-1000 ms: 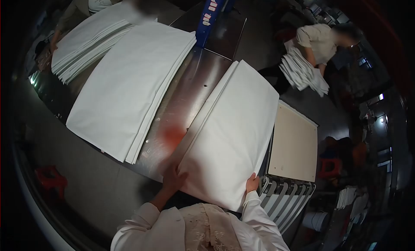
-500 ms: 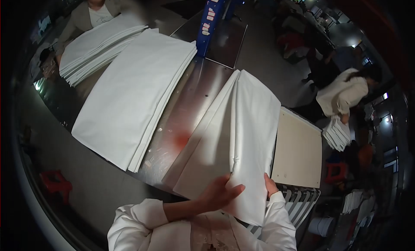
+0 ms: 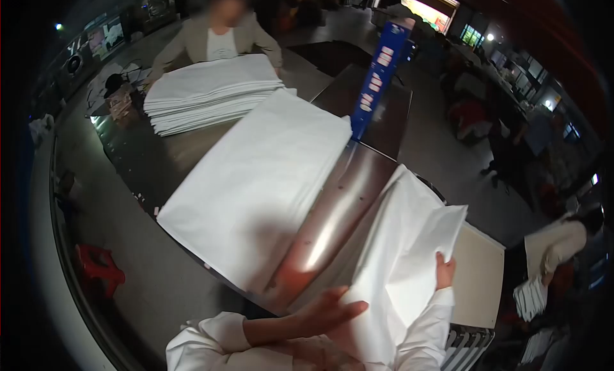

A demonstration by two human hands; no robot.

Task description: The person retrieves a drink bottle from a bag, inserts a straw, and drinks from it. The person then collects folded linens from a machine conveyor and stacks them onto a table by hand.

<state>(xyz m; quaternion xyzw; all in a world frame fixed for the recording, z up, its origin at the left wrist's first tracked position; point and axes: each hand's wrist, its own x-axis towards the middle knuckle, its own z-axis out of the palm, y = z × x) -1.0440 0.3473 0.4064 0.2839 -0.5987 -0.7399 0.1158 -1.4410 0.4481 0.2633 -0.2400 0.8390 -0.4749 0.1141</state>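
Note:
A white folded fabric sheet (image 3: 409,256) hangs over the near end of the metal table, creased and partly lifted. My left hand (image 3: 332,310) grips its near left edge, thumb laid over the top and fingers partly hidden. On the right, my right hand (image 3: 444,270) is closed on the sheet's other edge, below a raised corner; the fingers behind the cloth are hidden. To the left of my hands lies a flat stack of white fabric sheets (image 3: 249,185), apart from the held one.
A metal table (image 3: 329,205) runs under the sheets, with a blue post (image 3: 377,83) beyond it. Across it, a person (image 3: 220,35) stands behind another white stack (image 3: 211,90). A beige board (image 3: 480,275) lies at right; a red stool (image 3: 99,269) stands at left.
My right hand has moved up and away along the sheet, raising its right side and corner. My left hand keeps its place on the near edge. The camera view has tilted up.

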